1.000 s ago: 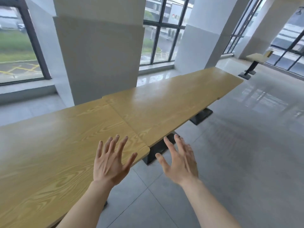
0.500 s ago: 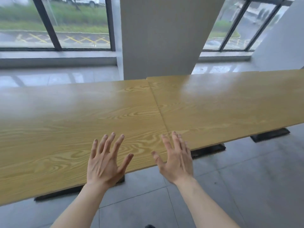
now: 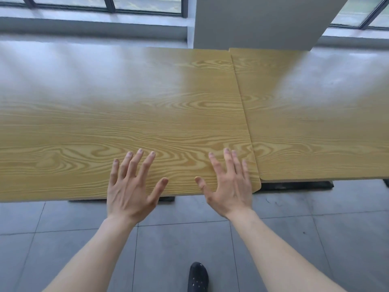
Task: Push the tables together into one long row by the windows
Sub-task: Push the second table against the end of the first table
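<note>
Two wood-grain tables stand end to end in front of me. The left table [image 3: 126, 114] fills the left and middle of the view; the right table [image 3: 315, 114] meets it along a thin seam. The left table's near edge sticks out slightly past the right one's. My left hand [image 3: 130, 186] hovers with fingers spread over the left table's near edge. My right hand [image 3: 229, 184] is spread the same way over that table's near right corner, beside the seam. Neither hand holds anything, and I cannot tell whether they touch the top.
A grey square pillar [image 3: 263, 20] rises just behind the seam. Windows [image 3: 105, 3] with a low sill run along the far wall. Black table bases [image 3: 294, 185] sit under the near edges. My black shoe [image 3: 197, 277] is on the grey tiled floor.
My view has swung left and tipped down, so I now face the tables square on. Both hands stayed spread and came over the left table's near edge.
</note>
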